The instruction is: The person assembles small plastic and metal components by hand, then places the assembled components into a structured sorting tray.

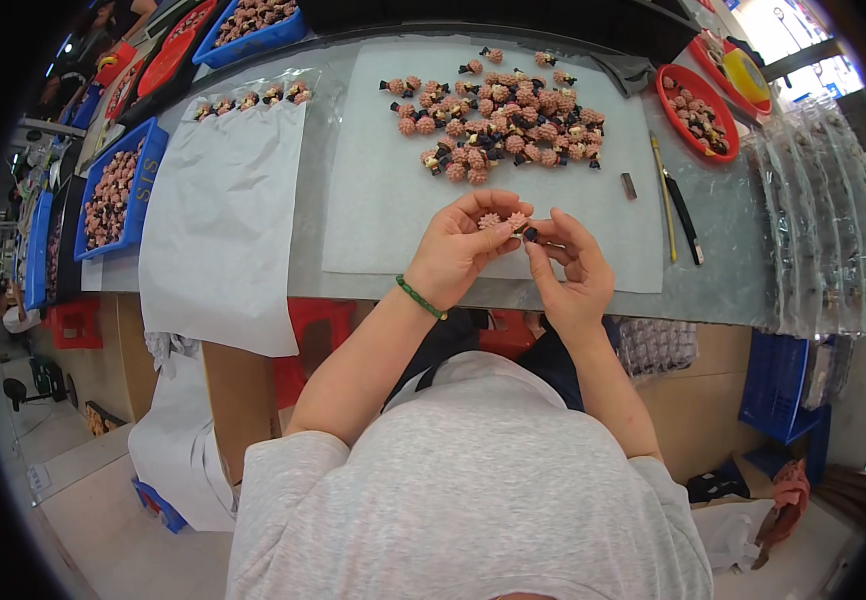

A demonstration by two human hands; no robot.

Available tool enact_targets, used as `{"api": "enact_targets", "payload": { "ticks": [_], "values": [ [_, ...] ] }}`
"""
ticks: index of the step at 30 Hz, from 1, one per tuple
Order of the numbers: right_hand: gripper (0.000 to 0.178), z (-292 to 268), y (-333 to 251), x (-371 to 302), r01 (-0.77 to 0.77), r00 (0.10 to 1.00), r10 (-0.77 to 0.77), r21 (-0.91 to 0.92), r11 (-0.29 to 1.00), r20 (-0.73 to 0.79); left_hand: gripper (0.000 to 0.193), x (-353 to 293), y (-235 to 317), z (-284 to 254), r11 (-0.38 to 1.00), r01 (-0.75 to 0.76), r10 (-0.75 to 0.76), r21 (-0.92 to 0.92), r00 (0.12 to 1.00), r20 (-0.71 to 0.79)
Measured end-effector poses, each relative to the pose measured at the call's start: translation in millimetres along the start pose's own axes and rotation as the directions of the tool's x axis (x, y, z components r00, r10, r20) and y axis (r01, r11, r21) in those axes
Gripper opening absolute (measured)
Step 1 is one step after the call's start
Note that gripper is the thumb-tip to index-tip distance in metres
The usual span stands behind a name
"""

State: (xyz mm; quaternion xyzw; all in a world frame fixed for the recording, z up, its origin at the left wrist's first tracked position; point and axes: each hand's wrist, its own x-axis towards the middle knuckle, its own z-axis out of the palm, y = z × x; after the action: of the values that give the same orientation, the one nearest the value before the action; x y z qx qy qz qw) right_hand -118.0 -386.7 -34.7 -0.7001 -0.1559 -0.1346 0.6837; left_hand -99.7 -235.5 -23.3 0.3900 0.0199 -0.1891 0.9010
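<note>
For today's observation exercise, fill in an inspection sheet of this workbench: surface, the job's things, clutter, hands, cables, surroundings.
Surface: grey table with two white sheets; the larger white sheet lies under the work.
Job's things: pile of pink flower pieces with dark parts on the sheet; one small pink flower piece held between both hands.
Clutter: red tray of pieces, two long tools, clear bags at right.
Hands: left hand and right hand both pinch the piece; green bracelet on left wrist.
Cables: nothing seen.
Surroundings: blue bins of pieces at left, blue crate below right.
</note>
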Motion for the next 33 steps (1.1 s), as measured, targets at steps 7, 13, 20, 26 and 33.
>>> {"api": "enact_targets", "payload": {
  "ticks": [7,13,20,26,33],
  "values": [
    [0.033,-7,-3,3,0.046,0.999,-0.046,-0.029,0.999,0.016,0.027,-2,12,2,0.976,0.111,-0.122,-0.188,0.991,-0.049],
    [0.012,-3,-9,17,-0.211,0.974,0.201,0.099,0.972,0.100,0.027,-2,10,-1,0.958,-0.026,0.063,0.287,0.991,-0.120],
    [0.013,22,-3,21,-0.308,0.949,0.292,0.168,0.936,0.116,0.030,-13,1,0,0.839,-0.322,0.330,0.439,0.942,0.061],
    [0.018,41,-11,16,-0.383,0.924,0.365,0.237,0.893,0.117,0.039,-37,62,-3,0.617,-0.245,0.320,0.748,0.946,0.046],
    [0.014,37,13,-3,-0.099,0.967,0.144,-0.211,0.972,0.211,0.036,-14,254,-163,-0.156,0.076,0.872,0.985,0.479,0.101]
  ]
}}
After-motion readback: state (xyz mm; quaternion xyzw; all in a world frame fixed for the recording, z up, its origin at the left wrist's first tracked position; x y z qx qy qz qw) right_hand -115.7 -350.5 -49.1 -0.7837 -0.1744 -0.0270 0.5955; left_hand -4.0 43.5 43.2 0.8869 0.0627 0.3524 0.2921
